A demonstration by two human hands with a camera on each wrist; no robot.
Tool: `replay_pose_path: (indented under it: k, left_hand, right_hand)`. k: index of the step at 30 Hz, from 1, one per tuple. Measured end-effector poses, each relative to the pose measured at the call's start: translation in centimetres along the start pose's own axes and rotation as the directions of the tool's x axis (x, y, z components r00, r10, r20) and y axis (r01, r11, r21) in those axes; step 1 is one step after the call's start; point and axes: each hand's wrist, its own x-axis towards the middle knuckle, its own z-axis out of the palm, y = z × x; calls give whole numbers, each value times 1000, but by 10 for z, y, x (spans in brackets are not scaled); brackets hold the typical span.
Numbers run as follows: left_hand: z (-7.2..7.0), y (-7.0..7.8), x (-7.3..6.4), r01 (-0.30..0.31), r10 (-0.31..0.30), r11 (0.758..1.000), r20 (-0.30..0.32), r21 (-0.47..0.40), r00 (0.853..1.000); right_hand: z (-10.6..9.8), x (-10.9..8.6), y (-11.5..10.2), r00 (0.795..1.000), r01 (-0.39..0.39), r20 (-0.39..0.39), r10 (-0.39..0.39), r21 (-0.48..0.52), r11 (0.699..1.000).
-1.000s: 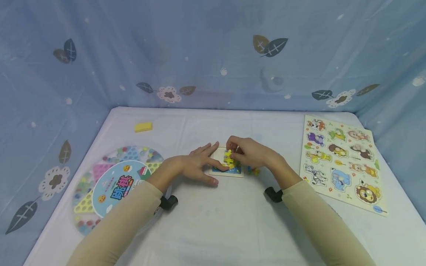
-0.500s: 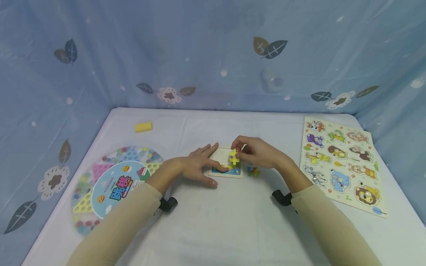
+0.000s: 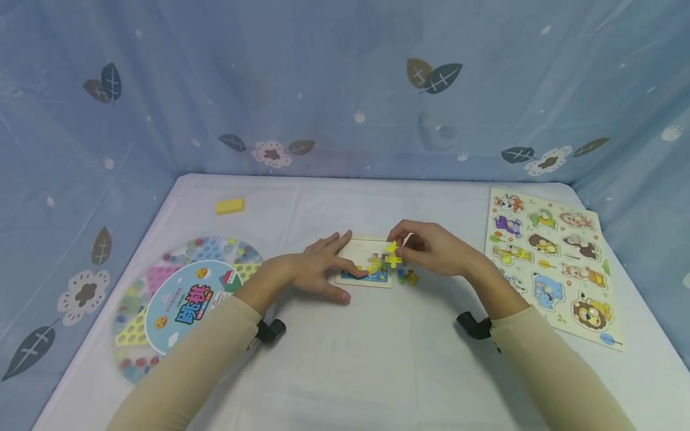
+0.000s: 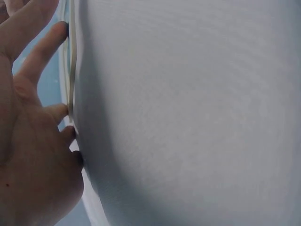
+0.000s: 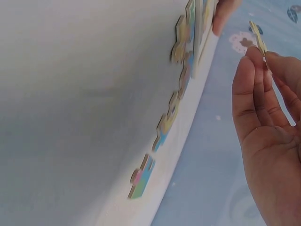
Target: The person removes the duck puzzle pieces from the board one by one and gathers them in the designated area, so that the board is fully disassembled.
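My right hand [image 3: 430, 248] pinches a yellow jigsaw piece [image 3: 393, 257] between thumb and fingers, above the right edge of a small wooden puzzle board [image 3: 366, 246]. In the right wrist view that jigsaw piece [image 5: 258, 36] appears edge-on at the fingertips. My left hand [image 3: 319, 269] rests on the board's left side with its fingers spread; the left wrist view shows its fingertips [image 4: 60, 30] along the board's edge. Fitted pieces with a blue and yellow picture fill the board's near part, partly hidden by the left hand. Loose jigsaw pieces [image 3: 408, 276] lie just right of the board.
A round Chinese checkers set [image 3: 183, 311] lies at the left, partly under the left forearm. A yellow block [image 3: 229, 206] is at the far left. On the right lies a large animal puzzle board [image 3: 555, 269]. Behind the white table [image 3: 345, 371] hangs a blue curtain [image 3: 345, 78].
My right hand has moved right with the yellow jigsaw piece, from over the middle of the board to its right edge, uncovering more fitted and loose pieces. The left hand has stayed put.
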Motion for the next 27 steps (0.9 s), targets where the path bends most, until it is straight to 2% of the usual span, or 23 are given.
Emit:
replay_pose_path:
  k: [9, 20, 27]
  left_hand:
    - [1, 1, -1, 13, -13, 1000, -12, -5, 1000]
    - [1, 1, -1, -6, 6, 1000, -22, -4, 1000]
    - [3, 0, 0, -7, 7, 1000, -22, -1, 1000]
  right_hand:
    - [-7, -16, 7, 1000, -30, -8, 30, -11, 999]
    - [-14, -43, 20, 999, -31, -31, 31, 0, 1000]
    - [-16, -52, 25, 998, -54, -38, 54, -5, 999]
